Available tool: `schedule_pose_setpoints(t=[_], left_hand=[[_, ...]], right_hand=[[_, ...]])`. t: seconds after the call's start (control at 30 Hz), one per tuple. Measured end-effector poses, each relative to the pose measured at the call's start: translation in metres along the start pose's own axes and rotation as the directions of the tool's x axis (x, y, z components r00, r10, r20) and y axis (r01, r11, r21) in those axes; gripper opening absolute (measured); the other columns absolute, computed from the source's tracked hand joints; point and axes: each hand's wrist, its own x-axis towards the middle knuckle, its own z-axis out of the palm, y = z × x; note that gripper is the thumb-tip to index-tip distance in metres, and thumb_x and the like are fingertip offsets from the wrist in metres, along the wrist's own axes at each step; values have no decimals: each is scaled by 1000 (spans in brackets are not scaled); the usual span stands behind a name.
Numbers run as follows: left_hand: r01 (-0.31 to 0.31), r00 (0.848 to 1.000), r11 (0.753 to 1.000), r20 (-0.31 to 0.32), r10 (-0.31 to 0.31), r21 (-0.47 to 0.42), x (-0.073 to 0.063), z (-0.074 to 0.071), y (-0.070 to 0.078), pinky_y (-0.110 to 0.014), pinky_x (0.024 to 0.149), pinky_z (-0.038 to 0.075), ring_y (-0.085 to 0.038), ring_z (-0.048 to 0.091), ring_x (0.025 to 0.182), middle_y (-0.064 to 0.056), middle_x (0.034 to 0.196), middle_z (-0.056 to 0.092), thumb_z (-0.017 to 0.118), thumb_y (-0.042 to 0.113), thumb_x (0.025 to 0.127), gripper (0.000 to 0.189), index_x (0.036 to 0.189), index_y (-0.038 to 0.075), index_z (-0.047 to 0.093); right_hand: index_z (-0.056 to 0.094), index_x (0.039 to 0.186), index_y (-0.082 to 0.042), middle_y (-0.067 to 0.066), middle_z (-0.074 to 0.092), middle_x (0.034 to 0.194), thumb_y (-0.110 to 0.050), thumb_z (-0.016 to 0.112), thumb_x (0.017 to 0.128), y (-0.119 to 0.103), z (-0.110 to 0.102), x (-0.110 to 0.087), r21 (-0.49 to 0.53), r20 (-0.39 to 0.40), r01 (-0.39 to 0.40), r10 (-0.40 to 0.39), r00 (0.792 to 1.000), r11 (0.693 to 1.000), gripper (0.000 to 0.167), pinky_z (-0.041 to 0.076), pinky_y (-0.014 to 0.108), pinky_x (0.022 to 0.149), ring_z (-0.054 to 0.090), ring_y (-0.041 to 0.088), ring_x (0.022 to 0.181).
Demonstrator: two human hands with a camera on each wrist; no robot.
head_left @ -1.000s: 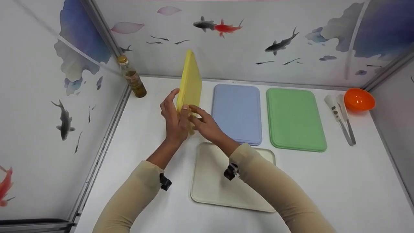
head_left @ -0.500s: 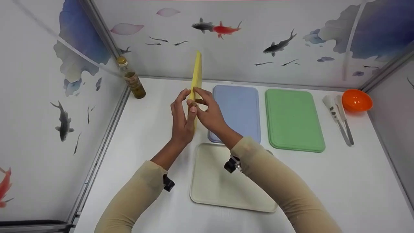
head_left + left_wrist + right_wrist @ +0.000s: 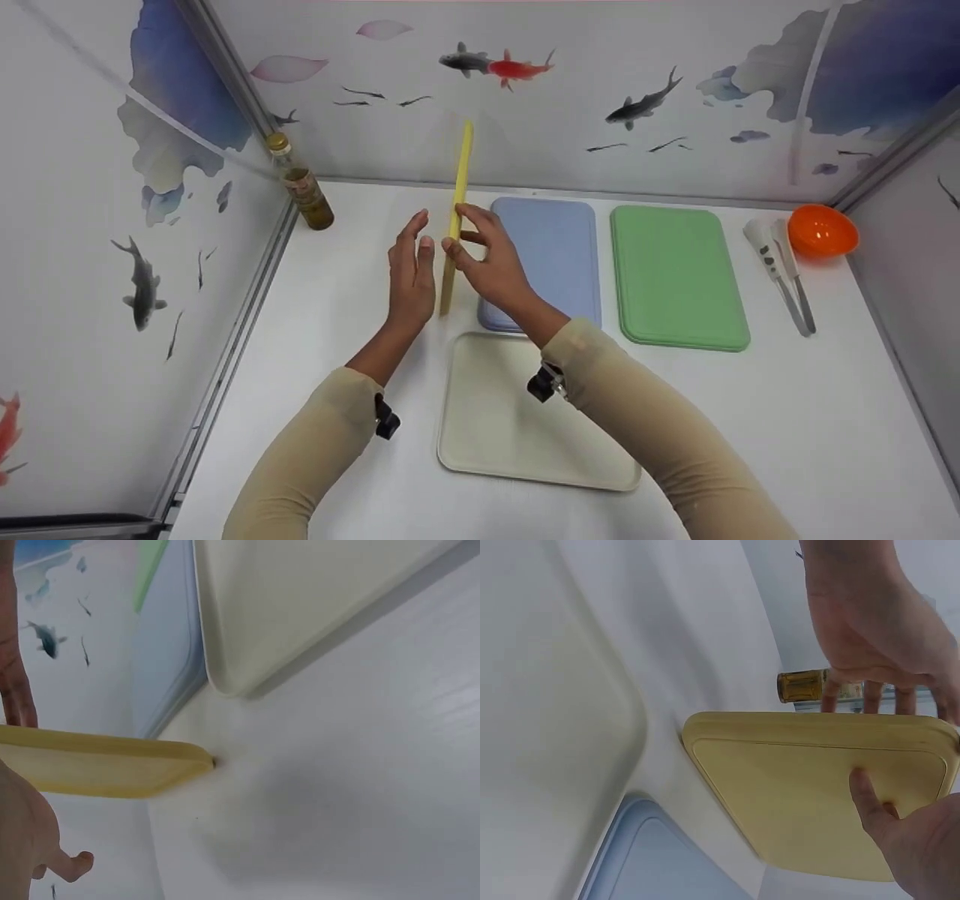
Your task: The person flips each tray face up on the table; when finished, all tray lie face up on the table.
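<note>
A yellow cutting board (image 3: 460, 180) stands up on its long side, seen edge-on in the head view. Fingertips of my right hand (image 3: 495, 266) touch it near its upper edge; the right wrist view shows the thumb (image 3: 864, 795) against the face turned to the blue board. My left hand (image 3: 411, 285) is on the other side with straight fingers, a small gap between its thumb and the board in the head view. A blue cutting board (image 3: 559, 247) lies flat to the right, and beyond it a green cutting board (image 3: 679, 277).
A cream tray (image 3: 525, 427) lies in front, beneath the right forearm. An oil bottle (image 3: 306, 187) stands in the back left corner. At the back right are an orange bowl (image 3: 823, 231) and long utensils with white handles (image 3: 766, 251). Printed walls close off the back and sides.
The yellow board has turned from slanted to edge-on and shifted right. My left hand has come off it and drawn left, while the right hand keeps touching it.
</note>
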Motion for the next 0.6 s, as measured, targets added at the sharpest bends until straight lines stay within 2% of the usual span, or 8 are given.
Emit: schedule_pose_setpoints(t=[0.07,0.17,0.33,0.43,0.6], left_hand=[[85,996,994,22,-87,62,4,-2,-8,-67,126,34,-40,34,160,-11,175,41,45,49,118,61,173,23,35],[216,972,964,61,-227,153,8,-3,-18,-70,127,30,-48,29,161,-18,177,35,56,47,115,71,175,22,29],[383,897,890,129,-422,247,13,-2,-29,-71,127,33,-59,29,158,-27,177,31,69,49,109,89,177,21,20],[429,863,862,159,-479,269,14,-1,-32,-70,128,33,-59,30,159,-28,177,31,68,51,108,92,178,20,17],[449,832,852,221,-509,270,16,-2,-35,-65,132,32,-53,29,165,-27,179,29,65,58,108,96,178,19,12]], right_hand=[[49,166,-13,13,42,171,-22,74,108,0,-1,-1,20,6,-18,18,1000,1000,64,67,42,93,62,40,145],[48,167,-13,13,40,172,-21,73,108,0,-3,-2,53,10,-28,28,1000,998,64,68,43,91,61,40,146],[46,167,-10,14,39,170,-16,72,108,1,-6,-5,102,5,-34,34,999,994,65,68,43,91,61,41,146],[46,167,-9,15,41,168,-12,72,107,2,-7,-6,128,-13,-32,34,999,991,66,68,43,90,62,43,144],[45,169,-12,16,41,167,-7,70,107,4,-11,-8,174,-37,-40,47,998,984,67,68,44,88,61,49,143]])
